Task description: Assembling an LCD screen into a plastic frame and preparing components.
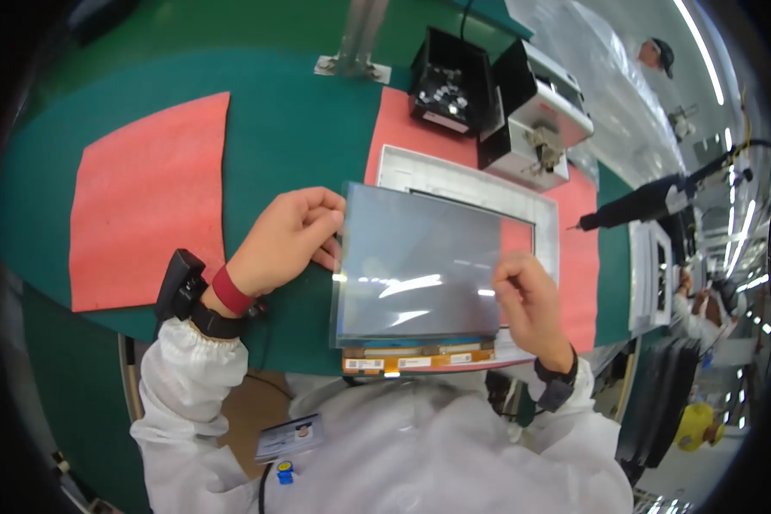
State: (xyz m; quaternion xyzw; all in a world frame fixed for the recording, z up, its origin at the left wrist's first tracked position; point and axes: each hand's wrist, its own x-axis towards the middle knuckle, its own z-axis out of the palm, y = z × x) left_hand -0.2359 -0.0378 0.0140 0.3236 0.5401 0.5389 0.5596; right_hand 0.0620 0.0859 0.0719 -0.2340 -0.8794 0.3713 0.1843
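Note:
A flat display panel (420, 265), grey and glossy with light reflections, is held up in front of me. An orange flex circuit strip (418, 361) with white labels runs along its near edge. My left hand (295, 231) pinches the panel's left edge, thumb and fingers closed on it. At the opposite edge my right hand (527, 300) grips with bent fingers; its fingertips are partly hidden. Behind and partly under the panel lies a white rectangular frame (471, 178), on a pink foam sheet (579, 257).
Another pink foam sheet (150, 201) lies at left on the green mat (274, 111). A black bin of small parts (445, 90) and a white-and-black machine (540, 111) stand behind. A black electric screwdriver (634, 206) hangs at right. A metal post (360, 43) rises at the back.

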